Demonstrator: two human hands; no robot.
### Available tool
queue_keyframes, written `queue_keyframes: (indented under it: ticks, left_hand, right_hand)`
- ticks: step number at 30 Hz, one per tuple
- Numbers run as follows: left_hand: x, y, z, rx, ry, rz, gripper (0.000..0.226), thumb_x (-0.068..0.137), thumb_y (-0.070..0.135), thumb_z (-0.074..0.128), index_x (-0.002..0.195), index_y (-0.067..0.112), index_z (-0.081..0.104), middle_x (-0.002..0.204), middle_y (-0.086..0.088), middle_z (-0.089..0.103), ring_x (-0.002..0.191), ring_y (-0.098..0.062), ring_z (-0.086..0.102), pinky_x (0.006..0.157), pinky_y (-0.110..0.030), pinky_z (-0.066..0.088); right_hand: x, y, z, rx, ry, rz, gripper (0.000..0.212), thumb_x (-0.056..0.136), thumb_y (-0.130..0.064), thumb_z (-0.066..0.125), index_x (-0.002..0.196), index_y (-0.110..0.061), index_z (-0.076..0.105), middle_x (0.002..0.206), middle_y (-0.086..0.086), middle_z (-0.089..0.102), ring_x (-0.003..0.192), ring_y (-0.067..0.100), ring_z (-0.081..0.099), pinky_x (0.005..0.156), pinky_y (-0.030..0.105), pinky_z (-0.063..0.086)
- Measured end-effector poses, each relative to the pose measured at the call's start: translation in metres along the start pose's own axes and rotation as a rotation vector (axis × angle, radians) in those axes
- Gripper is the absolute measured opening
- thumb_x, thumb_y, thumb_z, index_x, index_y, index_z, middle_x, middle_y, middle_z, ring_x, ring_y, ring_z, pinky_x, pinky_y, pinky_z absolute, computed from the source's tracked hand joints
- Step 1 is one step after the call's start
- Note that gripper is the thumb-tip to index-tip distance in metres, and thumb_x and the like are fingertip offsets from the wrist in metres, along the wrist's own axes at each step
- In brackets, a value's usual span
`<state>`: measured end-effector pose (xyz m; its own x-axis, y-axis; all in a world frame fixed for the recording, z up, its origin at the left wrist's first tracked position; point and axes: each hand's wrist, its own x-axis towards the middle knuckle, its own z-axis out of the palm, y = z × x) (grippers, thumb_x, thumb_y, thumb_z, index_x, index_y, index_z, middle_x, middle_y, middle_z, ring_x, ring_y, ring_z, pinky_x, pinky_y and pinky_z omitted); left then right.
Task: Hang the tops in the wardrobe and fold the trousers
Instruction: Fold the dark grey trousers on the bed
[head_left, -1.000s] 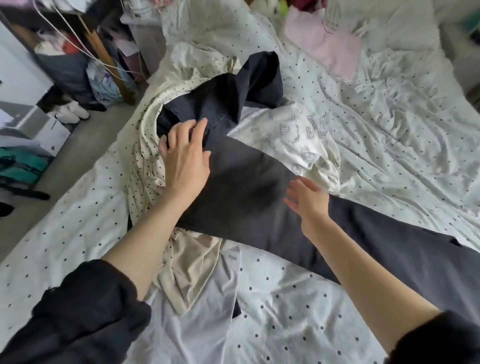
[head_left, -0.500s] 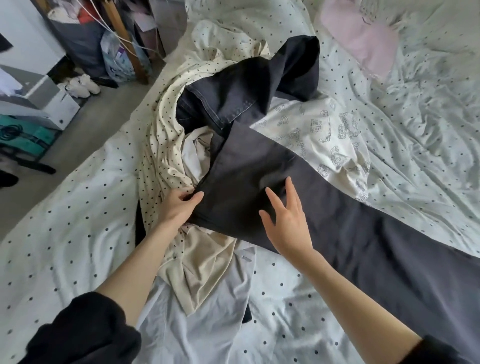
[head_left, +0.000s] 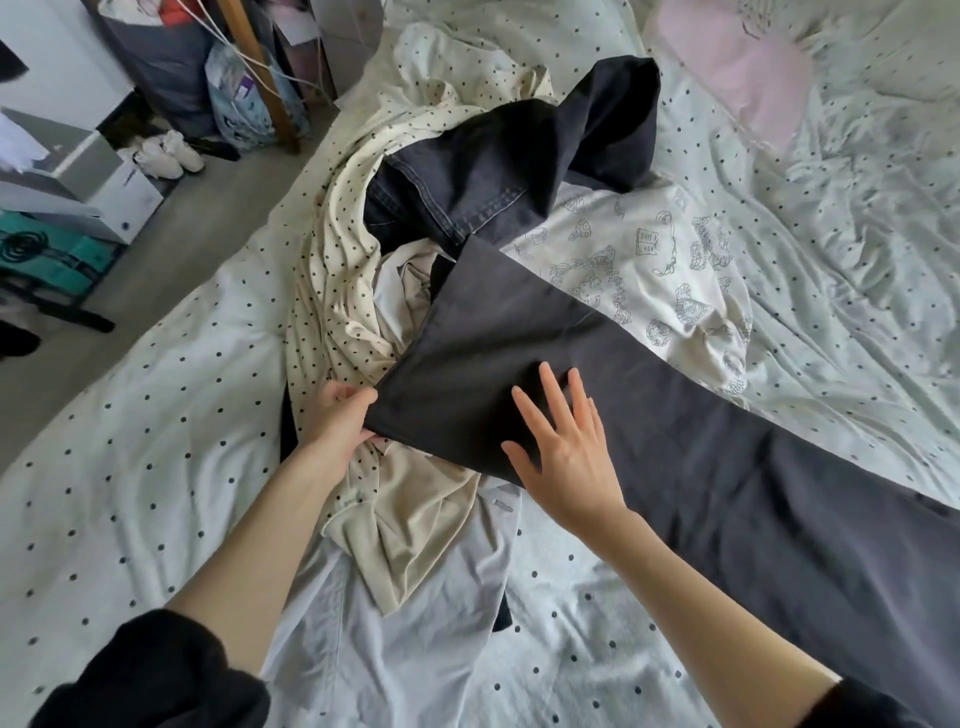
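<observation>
My left hand pinches the long dark grey trousers at their near-left corner, my right hand spread flat on them; folding barely begun, tops unhung.

No readable text anywhere. Line drawings printed on the white top, books and small figures among them, but no legible words. A small mark on the side of the white box by the floor, too tiny to read. Print on the plastic bag near the wooden post, blurred beyond reading. No numbers, brands or signs made out.
</observation>
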<state>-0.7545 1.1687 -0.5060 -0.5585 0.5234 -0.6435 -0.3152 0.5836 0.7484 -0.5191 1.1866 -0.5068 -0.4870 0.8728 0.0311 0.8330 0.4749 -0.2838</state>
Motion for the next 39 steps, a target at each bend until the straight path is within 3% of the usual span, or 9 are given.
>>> queue_keyframes:
  ticks: [6, 9, 10, 14, 18, 24, 27, 34, 39]
  left_hand:
    - [-0.017, 0.014, -0.001, -0.175, -0.245, -0.093, 0.009, 0.091, 0.002, 0.055, 0.093, 0.008, 0.061, 0.091, -0.006, 0.066, 0.084, -0.018, 0.062, 0.071, -0.025, 0.051]
    - [-0.04, 0.034, 0.001, -0.057, -0.202, -0.004, 0.017, 0.088, -0.002, 0.055, 0.097, 0.01, 0.064, 0.095, -0.009, 0.067, 0.093, -0.023, 0.061, 0.084, -0.032, 0.049]
    - [-0.051, 0.043, 0.004, -0.025, -0.181, 0.024, 0.021, 0.088, -0.001, 0.054, 0.102, 0.01, 0.064, 0.105, -0.011, 0.065, 0.102, -0.025, 0.059, 0.094, -0.036, 0.045]
    - [-0.098, 0.076, 0.022, 0.102, -0.321, 0.154, 0.045, 0.082, 0.005, 0.054, 0.126, 0.014, 0.059, 0.124, -0.007, 0.061, 0.121, -0.025, 0.052, 0.109, -0.044, 0.034]
    - [-0.157, 0.081, 0.073, 0.475, -0.485, 0.562, 0.048, 0.09, 0.007, 0.046, 0.131, 0.03, 0.048, 0.114, 0.017, 0.057, 0.112, -0.005, 0.049, 0.101, -0.023, 0.034]
    - [-0.212, 0.001, 0.174, 1.082, -0.801, 0.855, 0.051, 0.095, 0.013, 0.039, 0.145, 0.018, 0.033, 0.111, -0.005, 0.043, 0.115, -0.022, 0.046, 0.105, -0.036, 0.033]
    - [-0.198, -0.041, 0.191, 1.367, -0.848, 0.742, 0.048, 0.097, 0.021, 0.04, 0.144, 0.023, 0.035, 0.131, -0.006, 0.041, 0.128, -0.025, 0.035, 0.11, -0.049, 0.024]
    - [-0.142, -0.068, 0.143, 0.893, -0.273, 0.864, 0.045, 0.085, -0.003, 0.058, 0.129, 0.002, 0.052, 0.121, -0.016, 0.05, 0.117, -0.029, 0.048, 0.098, -0.012, 0.025]
    - [-0.116, -0.065, 0.137, 0.762, -0.199, 0.592, 0.047, 0.087, 0.013, 0.065, 0.131, 0.005, 0.051, 0.118, -0.014, 0.06, 0.106, -0.029, 0.058, 0.091, -0.025, 0.039]
  right_hand:
    - [-0.01, 0.001, -0.011, 0.247, -0.109, 0.069, 0.059, 0.094, -0.028, 0.054, 0.147, -0.018, 0.029, 0.158, 0.005, 0.01, 0.143, 0.025, 0.024, 0.109, 0.038, 0.035]
    - [-0.008, -0.005, -0.034, 0.402, -0.188, 0.243, 0.06, 0.096, -0.031, 0.049, 0.149, -0.026, 0.021, 0.159, -0.007, 0.003, 0.093, 0.015, 0.058, 0.086, 0.024, 0.041]
    - [-0.007, -0.006, -0.043, 0.497, -0.193, 0.306, 0.058, 0.097, -0.031, 0.047, 0.149, -0.027, 0.021, 0.159, -0.009, 0.006, 0.086, 0.011, 0.058, 0.087, 0.023, 0.04]
    - [-0.013, -0.002, -0.072, 1.013, -0.188, 0.528, 0.051, 0.099, -0.034, 0.043, 0.147, -0.023, 0.03, 0.151, -0.007, 0.032, 0.136, 0.006, 0.033, 0.114, 0.029, 0.026]
    - [-0.036, 0.025, -0.108, 1.414, -0.192, 0.69, 0.046, 0.099, -0.044, 0.037, 0.136, -0.018, 0.045, 0.135, -0.001, 0.052, 0.124, 0.014, 0.049, 0.104, 0.036, 0.041]
    - [-0.081, 0.104, -0.123, 1.733, -0.088, 0.833, 0.055, 0.099, -0.048, 0.029, 0.121, -0.006, 0.056, 0.11, 0.011, 0.067, 0.099, 0.022, 0.064, 0.084, 0.033, 0.053]
    - [-0.093, 0.124, -0.116, 1.639, -0.162, 0.918, 0.046, 0.09, -0.051, 0.052, 0.105, -0.007, 0.061, 0.094, 0.011, 0.065, 0.083, 0.022, 0.063, 0.074, 0.03, 0.053]
    - [-0.087, 0.139, -0.081, 1.319, -0.121, 1.055, 0.01, 0.095, -0.012, 0.053, 0.097, -0.009, 0.063, 0.107, 0.014, 0.067, 0.098, 0.027, 0.064, 0.088, 0.044, 0.053]
    - [-0.077, 0.137, -0.063, 0.985, -0.07, 1.138, 0.009, 0.09, -0.015, 0.056, 0.092, -0.009, 0.063, 0.091, 0.009, 0.065, 0.086, 0.025, 0.061, 0.079, 0.038, 0.052]
